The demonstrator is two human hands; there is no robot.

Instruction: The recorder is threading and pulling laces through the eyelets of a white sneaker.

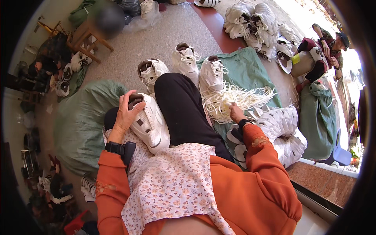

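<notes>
A white sneaker (150,125) without visible laces rests on my lap, its toe toward me. My left hand (127,115) grips it at the brown-lined collar, with the thumb over the tongue side. On a green cloth to the right of my knee lies a heap of loose white shoelaces (248,100). At the near edge of that heap, the fingers of my right hand (237,113) are pinched together on a shoelace. Beyond my knee stand three laced sneakers: a left one (153,71), a middle one (185,58) and a right one (212,73).
Stacked white shoe pieces (280,125) lie by my right forearm. A full green sack (88,125) bulges at my left, and another green sack (317,117) stands at right. Bundled sneakers (252,23) lie farther off. A person (333,49) sits at far right; a wooden stool (88,41) stands far left.
</notes>
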